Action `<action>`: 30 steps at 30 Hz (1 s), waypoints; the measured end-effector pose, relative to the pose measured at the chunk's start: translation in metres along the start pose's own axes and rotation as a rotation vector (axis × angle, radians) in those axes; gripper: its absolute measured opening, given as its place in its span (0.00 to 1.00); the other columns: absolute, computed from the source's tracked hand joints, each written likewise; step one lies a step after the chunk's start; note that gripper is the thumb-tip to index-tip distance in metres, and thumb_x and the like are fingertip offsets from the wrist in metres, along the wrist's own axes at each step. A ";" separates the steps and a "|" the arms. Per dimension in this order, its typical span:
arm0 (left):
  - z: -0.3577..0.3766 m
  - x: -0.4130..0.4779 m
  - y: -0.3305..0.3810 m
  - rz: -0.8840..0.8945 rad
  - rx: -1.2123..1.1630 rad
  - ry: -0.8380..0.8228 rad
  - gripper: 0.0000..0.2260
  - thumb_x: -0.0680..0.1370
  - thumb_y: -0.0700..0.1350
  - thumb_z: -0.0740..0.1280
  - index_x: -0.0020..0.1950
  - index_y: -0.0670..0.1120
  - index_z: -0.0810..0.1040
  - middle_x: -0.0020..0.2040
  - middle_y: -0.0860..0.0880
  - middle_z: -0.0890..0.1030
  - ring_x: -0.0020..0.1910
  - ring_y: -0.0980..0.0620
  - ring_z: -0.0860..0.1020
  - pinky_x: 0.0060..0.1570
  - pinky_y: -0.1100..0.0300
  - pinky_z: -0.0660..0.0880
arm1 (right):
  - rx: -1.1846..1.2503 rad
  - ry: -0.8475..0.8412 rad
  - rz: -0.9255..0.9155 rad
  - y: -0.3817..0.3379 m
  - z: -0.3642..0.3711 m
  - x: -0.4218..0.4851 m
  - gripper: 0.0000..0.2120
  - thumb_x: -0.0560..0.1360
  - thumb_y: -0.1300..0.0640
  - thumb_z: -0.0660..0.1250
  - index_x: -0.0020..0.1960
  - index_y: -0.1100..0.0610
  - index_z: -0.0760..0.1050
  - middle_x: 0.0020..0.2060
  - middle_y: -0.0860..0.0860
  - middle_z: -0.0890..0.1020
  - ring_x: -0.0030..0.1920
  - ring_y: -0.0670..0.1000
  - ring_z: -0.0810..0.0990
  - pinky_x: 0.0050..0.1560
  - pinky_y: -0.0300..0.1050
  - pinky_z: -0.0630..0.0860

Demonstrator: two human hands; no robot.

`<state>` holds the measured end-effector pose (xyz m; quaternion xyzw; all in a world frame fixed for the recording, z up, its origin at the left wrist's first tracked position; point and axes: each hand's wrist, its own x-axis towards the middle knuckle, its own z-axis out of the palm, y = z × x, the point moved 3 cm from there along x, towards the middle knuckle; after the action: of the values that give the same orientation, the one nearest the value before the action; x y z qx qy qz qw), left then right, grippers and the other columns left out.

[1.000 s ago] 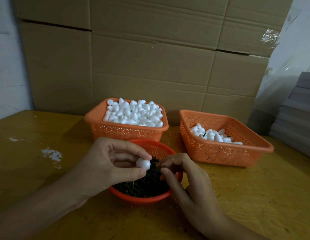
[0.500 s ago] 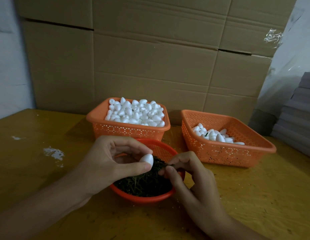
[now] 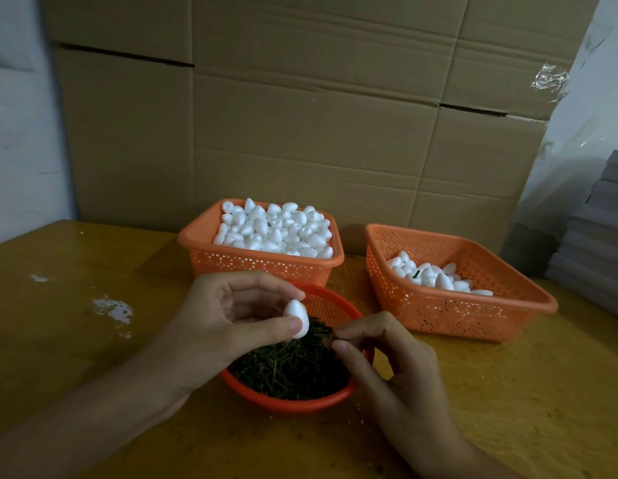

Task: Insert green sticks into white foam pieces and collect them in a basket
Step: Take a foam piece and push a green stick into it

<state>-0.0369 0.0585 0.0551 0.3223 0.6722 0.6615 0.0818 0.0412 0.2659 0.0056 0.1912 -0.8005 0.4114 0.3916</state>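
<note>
Yellow wooden table (image 3: pixel 75 357), white smears (image 3: pixel 112 310) at left; cardboard boxes (image 3: pixel 300 133) wall the back. My left hand (image 3: pixel 231 326) pinches a foam piece (image 3: pixel 296 318) above the round basket (image 3: pixel 283 404) of green sticks (image 3: pixel 290 369); right hand (image 3: pixel 397 375) pinches a stick (image 3: pixel 330 337) there.

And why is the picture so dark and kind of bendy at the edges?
In the head view the light is dim and yellowish, so the green sticks look nearly black while the foam piece in the left hand glows white; the wide lens bows the cardboard boxes; clear tape glints top right; the stick pinched by the right hand barely shows.
</note>
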 end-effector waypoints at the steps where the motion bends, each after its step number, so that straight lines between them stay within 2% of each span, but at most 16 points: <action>1: 0.000 0.000 0.000 0.002 -0.009 -0.003 0.10 0.69 0.46 0.82 0.49 0.52 0.89 0.49 0.46 0.89 0.50 0.49 0.87 0.48 0.65 0.81 | -0.006 0.013 0.002 0.001 -0.001 0.000 0.02 0.81 0.52 0.72 0.54 0.47 0.81 0.45 0.46 0.85 0.44 0.53 0.85 0.42 0.53 0.79; 6: 0.000 0.002 0.000 -0.002 -0.044 0.007 0.10 0.68 0.44 0.78 0.48 0.51 0.88 0.50 0.46 0.88 0.49 0.46 0.88 0.49 0.64 0.81 | 0.023 0.031 -0.011 -0.002 -0.003 0.001 0.03 0.79 0.55 0.74 0.50 0.48 0.82 0.44 0.45 0.85 0.43 0.52 0.85 0.43 0.51 0.81; 13: -0.002 0.003 -0.004 -0.012 -0.094 0.004 0.09 0.69 0.41 0.78 0.47 0.46 0.86 0.52 0.42 0.88 0.50 0.42 0.88 0.54 0.57 0.84 | 0.005 0.025 -0.038 -0.006 -0.002 0.003 0.06 0.75 0.60 0.77 0.48 0.50 0.83 0.44 0.43 0.87 0.41 0.50 0.87 0.41 0.51 0.82; 16: -0.001 0.003 -0.005 -0.013 -0.092 -0.002 0.09 0.68 0.41 0.80 0.46 0.47 0.86 0.53 0.43 0.88 0.49 0.42 0.88 0.52 0.57 0.84 | 0.000 0.047 -0.035 -0.005 -0.001 0.002 0.08 0.75 0.61 0.78 0.48 0.50 0.83 0.44 0.43 0.87 0.41 0.48 0.87 0.40 0.49 0.82; 20: -0.001 0.003 -0.005 -0.011 -0.097 -0.005 0.10 0.66 0.44 0.80 0.46 0.47 0.87 0.52 0.43 0.88 0.49 0.42 0.88 0.49 0.58 0.84 | 0.008 0.050 -0.009 -0.003 0.000 0.003 0.05 0.77 0.55 0.76 0.48 0.51 0.80 0.45 0.43 0.88 0.42 0.50 0.88 0.40 0.51 0.82; 22: -0.001 0.003 -0.005 -0.010 -0.086 -0.009 0.11 0.66 0.44 0.80 0.47 0.47 0.87 0.52 0.44 0.89 0.49 0.43 0.88 0.49 0.59 0.84 | 0.005 0.059 -0.002 -0.003 0.000 0.003 0.08 0.77 0.53 0.76 0.47 0.53 0.78 0.46 0.42 0.88 0.43 0.49 0.88 0.40 0.51 0.82; 25: 0.000 0.004 -0.006 -0.003 -0.058 -0.029 0.11 0.66 0.43 0.80 0.47 0.48 0.88 0.51 0.45 0.89 0.49 0.45 0.88 0.48 0.62 0.83 | 0.004 0.050 0.008 -0.002 0.001 0.002 0.11 0.76 0.53 0.76 0.48 0.51 0.74 0.46 0.42 0.88 0.43 0.49 0.88 0.41 0.51 0.83; 30: 0.004 0.001 -0.007 0.088 0.068 -0.078 0.10 0.68 0.45 0.81 0.48 0.53 0.88 0.51 0.50 0.89 0.52 0.50 0.88 0.53 0.60 0.83 | -0.004 0.005 -0.002 -0.001 0.002 0.001 0.13 0.77 0.53 0.77 0.48 0.51 0.72 0.47 0.41 0.88 0.47 0.45 0.89 0.43 0.50 0.83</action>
<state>-0.0375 0.0632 0.0487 0.3795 0.6758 0.6283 0.0677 0.0404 0.2641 0.0060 0.1902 -0.8002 0.4099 0.3943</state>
